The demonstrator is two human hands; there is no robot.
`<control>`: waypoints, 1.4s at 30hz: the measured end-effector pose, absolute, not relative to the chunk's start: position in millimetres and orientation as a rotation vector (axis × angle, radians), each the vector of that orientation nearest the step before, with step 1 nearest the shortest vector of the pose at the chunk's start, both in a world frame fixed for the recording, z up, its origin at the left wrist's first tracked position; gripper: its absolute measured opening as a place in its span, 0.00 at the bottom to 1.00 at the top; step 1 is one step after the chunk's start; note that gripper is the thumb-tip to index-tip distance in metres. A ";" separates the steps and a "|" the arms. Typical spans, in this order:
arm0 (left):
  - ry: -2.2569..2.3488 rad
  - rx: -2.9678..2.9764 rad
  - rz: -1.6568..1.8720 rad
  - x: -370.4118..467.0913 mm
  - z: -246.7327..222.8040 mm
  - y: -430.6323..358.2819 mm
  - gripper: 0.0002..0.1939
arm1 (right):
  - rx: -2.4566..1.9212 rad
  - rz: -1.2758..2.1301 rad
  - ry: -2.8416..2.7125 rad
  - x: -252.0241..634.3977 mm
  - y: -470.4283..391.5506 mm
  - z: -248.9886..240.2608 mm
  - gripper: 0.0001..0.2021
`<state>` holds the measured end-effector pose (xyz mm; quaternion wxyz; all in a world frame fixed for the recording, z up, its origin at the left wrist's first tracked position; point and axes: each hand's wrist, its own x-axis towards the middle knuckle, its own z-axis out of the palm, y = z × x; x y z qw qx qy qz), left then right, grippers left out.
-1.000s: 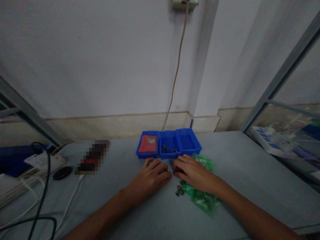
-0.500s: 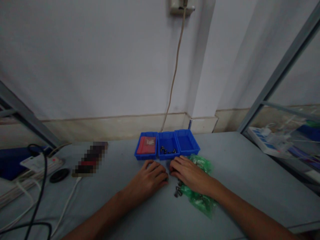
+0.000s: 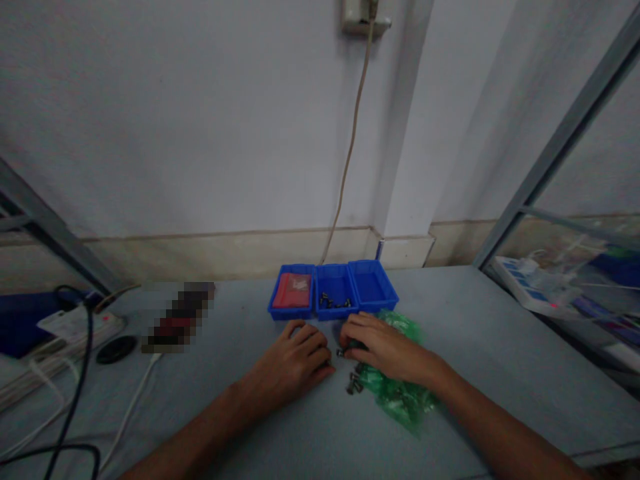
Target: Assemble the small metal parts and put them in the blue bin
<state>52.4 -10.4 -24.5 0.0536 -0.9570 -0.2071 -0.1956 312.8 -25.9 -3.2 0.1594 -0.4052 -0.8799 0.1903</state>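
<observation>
My left hand (image 3: 300, 353) rests on the table with its fingers curled in; something small and dark shows at the thumb and fingertips, too hidden to name. Facing it, my right hand (image 3: 383, 343) bends its fingers and thumb around a dark screw (image 3: 341, 353), whose end sticks out at the fingertips. Under the right palm and wrist lies a green plastic bag (image 3: 403, 400). Several loose screws (image 3: 355, 384) lie by the bag's left edge. Just beyond the hands, the middle blue bin (image 3: 334, 277) contains several screws (image 3: 327, 301).
The left blue bin (image 3: 273, 303) carries a red packet (image 3: 290, 290); the right blue bin (image 3: 374, 283) adjoins the middle one. Leftward are a pixelated phone-like object (image 3: 180, 317), a black round disc (image 3: 117, 349) and cables. A power strip (image 3: 527, 287) sits right, past the metal frame.
My right fingers have lifted and opened slightly, so the screw at their tips now shows. My left hand has shifted a little to the left.
</observation>
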 end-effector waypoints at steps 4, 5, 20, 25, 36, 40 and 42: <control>-0.646 -2.929 -0.610 52.4 -24.4 -10.8 0.06 | -1.152 0.500 -2.532 310.3 -26.4 -6.0 0.04; -0.651 -2.930 -0.605 52.5 -24.3 -10.9 0.06 | -1.153 0.490 -2.534 309.7 -26.6 -6.4 0.04; -0.564 -2.956 -0.636 57.6 -26.0 -11.6 0.06 | -1.272 0.454 -2.403 310.3 -27.3 -11.9 0.03; -0.553 -2.987 -0.677 59.8 -30.2 -12.0 0.06 | -1.254 0.397 -2.412 308.6 -26.6 -6.9 0.03; -0.618 -2.967 -0.689 58.5 -29.2 -13.7 0.09 | -1.185 0.317 -2.511 304.4 -28.0 -12.6 0.05; -0.623 -2.977 -0.709 58.4 -29.5 -13.1 0.05 | -1.173 0.353 -2.510 304.7 -26.6 -11.8 0.05; -0.637 -2.982 -0.700 58.9 -29.6 -12.7 0.04 | -1.169 0.360 -2.525 304.8 -26.7 -10.2 0.05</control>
